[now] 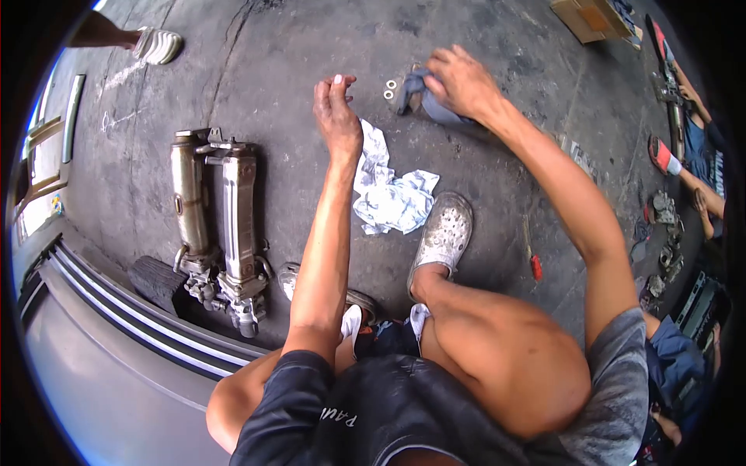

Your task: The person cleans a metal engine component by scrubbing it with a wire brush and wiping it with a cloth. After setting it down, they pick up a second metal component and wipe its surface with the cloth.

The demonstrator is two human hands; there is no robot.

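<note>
My right hand (465, 84) is closed around a bunched dark grey-blue rag (426, 99) just above the floor. Bare of any visible object, my left hand (336, 113) hovers to its left with the fingers loosely bent and apart. Between the two hands, a pair of small pale rings (390, 89) lies on the concrete. Below them a crumpled white patterned cloth (395, 203) is spread beside my shoe (445, 233). What lies under the rag is mostly hidden.
Two metal cylindrical units (239, 221) stand at left, near a black block (159, 281) and a grey ribbed panel (140, 326). A red-handled tool (535, 266) lies at right. A cardboard box (594, 19) is at the back. Other people sit at the far right among metal parts (667, 248).
</note>
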